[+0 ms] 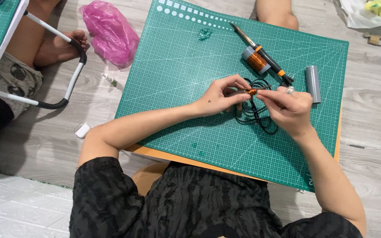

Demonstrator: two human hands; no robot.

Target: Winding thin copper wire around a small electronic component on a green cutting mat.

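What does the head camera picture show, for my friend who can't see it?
Two hands, the left hand and right hand, pinch a small copper coil between them over a green cutting mat. Behind them lie a soldering iron, a spool of copper wire, a grey tube and a black cord.

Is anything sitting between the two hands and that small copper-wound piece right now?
Nothing visible does. The left hand and right hand both pinch the small copper-wound piece directly at their fingertips, above the green cutting mat. The black cord lies underneath, and the soldering iron rests farther back.
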